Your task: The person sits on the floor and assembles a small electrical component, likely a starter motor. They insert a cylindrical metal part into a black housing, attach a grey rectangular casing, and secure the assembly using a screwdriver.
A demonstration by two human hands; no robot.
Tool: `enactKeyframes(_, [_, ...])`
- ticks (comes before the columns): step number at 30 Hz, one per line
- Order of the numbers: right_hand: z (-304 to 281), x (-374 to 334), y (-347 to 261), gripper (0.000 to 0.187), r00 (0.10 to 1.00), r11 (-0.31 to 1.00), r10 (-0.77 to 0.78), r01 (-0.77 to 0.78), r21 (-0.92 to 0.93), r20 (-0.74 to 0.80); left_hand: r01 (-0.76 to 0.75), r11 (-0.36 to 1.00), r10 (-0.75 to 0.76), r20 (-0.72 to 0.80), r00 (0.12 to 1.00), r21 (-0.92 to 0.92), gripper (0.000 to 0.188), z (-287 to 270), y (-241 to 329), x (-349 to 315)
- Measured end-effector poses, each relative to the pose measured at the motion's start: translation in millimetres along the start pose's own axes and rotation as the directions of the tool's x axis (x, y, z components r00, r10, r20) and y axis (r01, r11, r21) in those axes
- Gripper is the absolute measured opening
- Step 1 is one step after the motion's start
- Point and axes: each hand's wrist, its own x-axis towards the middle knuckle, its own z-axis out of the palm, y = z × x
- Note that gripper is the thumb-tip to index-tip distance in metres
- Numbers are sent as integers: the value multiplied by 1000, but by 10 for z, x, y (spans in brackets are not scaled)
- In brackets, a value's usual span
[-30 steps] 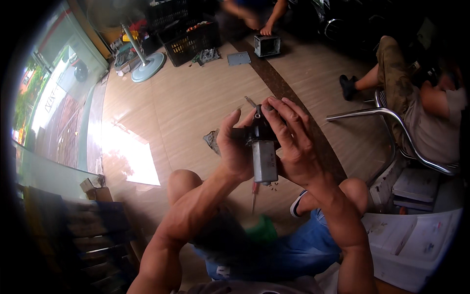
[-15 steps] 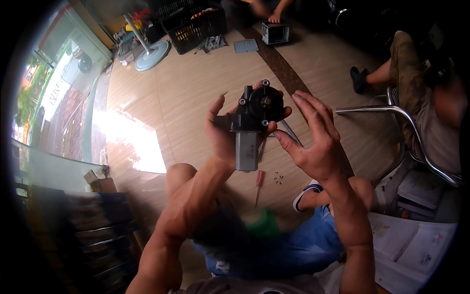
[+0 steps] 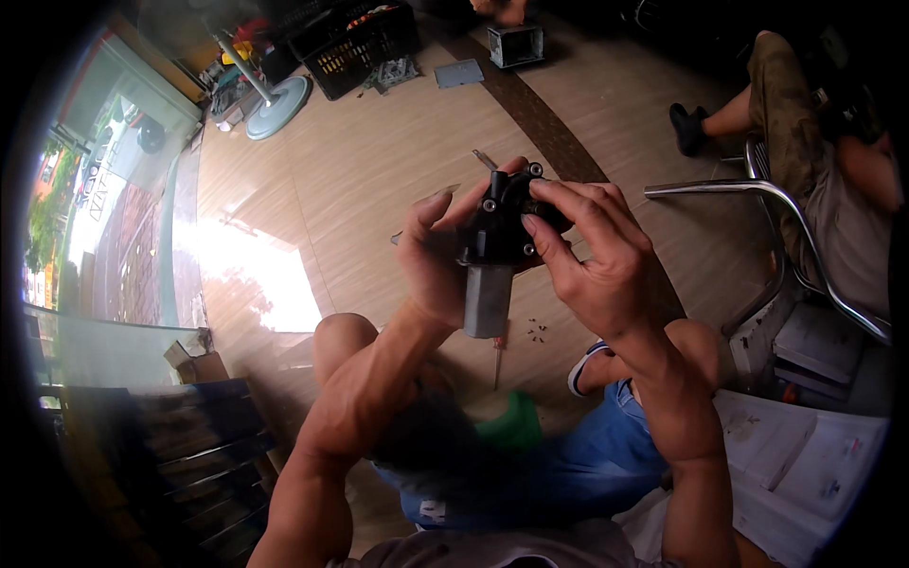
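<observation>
A small gear motor [image 3: 487,301], with a grey metal body below and a black round housing above, is held up in front of me. My left hand [image 3: 431,260] grips it from the left and behind, its fingers largely hidden by the housing. My right hand [image 3: 598,275] has thumb and fingertips pinched on the middle of the housing, covering the shaft. A slim metal tip [image 3: 485,159] shows just beyond the housing; whether it is held cannot be made out. Below on the floor lie a red-handled screwdriver [image 3: 498,362], partly behind the motor, and several small screws [image 3: 537,330].
A green object [image 3: 511,421] lies between my legs. Further off stand a black crate [image 3: 365,57], a round stand base [image 3: 279,107], a flat grey plate [image 3: 459,74] and a metal box [image 3: 516,45]. At right, another person sits by a chrome-framed chair [image 3: 767,194].
My right hand has moved in from beside the motor and closed its fingertips on the housing's centre. The motor has tilted slightly. The other person's hand has lifted off the metal box.
</observation>
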Motion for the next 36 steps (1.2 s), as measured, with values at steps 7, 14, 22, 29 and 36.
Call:
enactKeyframes(7, [-21, 35, 50, 39, 998, 998, -51, 49, 36, 33, -18, 990, 28, -69, 997, 141, 81, 89, 16, -45])
enactKeyframes(14, [-2, 5, 22, 25, 999, 999, -18, 17, 39, 35, -45, 972, 92, -200, 975, 229, 79, 162, -36, -30])
enactKeyframes(22, [135, 7, -8, 19, 997, 993, 70, -73, 89, 37, -65, 966, 114, -186, 976, 249, 80, 99, 20, -72])
enactKeyframes(29, [138, 2, -6, 19, 983, 979, 159, -169, 118, 89, -38, 978, 93, -264, 960, 206, 77, 105, 16, -77])
enactKeyframes(36, [194, -30, 56, 17, 973, 954, 208, -223, 199, 97, -43, 985, 97, -327, 940, 167, 64, 136, 14, -65])
